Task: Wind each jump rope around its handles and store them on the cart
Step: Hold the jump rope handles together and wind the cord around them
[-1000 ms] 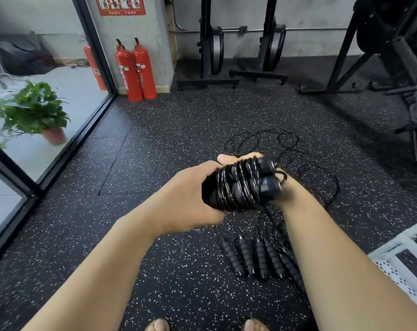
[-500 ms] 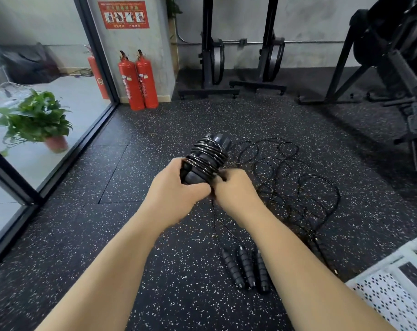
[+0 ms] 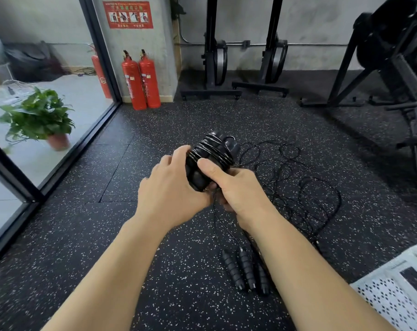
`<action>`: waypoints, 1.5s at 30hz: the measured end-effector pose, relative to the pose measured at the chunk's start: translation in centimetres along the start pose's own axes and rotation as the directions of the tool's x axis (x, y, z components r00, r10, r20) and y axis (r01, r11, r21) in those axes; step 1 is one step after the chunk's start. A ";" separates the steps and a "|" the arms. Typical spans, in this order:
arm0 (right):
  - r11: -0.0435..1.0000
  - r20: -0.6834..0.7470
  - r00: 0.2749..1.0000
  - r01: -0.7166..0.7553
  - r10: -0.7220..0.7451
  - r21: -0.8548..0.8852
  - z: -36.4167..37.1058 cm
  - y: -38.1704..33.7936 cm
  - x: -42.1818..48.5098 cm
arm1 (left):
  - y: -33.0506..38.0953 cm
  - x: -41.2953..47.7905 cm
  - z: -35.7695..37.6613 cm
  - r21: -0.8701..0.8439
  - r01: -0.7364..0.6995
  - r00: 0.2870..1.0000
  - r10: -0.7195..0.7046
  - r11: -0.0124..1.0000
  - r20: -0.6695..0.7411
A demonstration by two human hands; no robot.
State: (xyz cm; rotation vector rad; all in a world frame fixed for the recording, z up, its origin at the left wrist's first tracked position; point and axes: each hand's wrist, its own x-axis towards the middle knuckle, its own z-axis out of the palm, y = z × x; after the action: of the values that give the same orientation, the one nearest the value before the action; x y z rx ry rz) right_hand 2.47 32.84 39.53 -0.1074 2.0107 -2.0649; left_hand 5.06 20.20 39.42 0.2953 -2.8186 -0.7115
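We hold a wound jump rope [image 3: 212,154] in front of us, above the speckled rubber floor [image 3: 131,235]. Its two black handles sit side by side with the thin cord coiled tightly round them, and the free end of the bundle tilts up and away from us. Our left hand [image 3: 171,189] wraps the bundle's near left side, fingers curled over the coils. Our right hand [image 3: 238,189] grips its near right side, with the thumb [image 3: 206,164] pressed across the handles and the other fingers tucked underneath. A loose strand of cord [image 3: 216,211] hangs down from below the bundle, between our hands.

To the right of the bundle and beyond it, more ropes [image 3: 305,185] lie in loose loops on the floor. Nearer to us than the bundle, their handles [image 3: 244,271] lie close together. The white perforated cart [image 3: 393,302] shows well off to the near right of the bundle. Far to its left, past it, two red fire extinguishers [image 3: 142,80] stand against a pillar.
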 end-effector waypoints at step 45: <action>0.221 0.249 0.772 0.447 -0.585 -0.867 -1.5 -2.7 -0.5 | 0.4 0.0 -1.5 0.382 -0.179 0.984 0.160 0.907 0.082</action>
State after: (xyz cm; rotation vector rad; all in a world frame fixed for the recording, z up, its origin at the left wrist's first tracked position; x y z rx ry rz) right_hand 2.22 34.48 42.20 -1.0111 3.2919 -0.8390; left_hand 5.42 19.87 40.90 0.0907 -2.9681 -0.1176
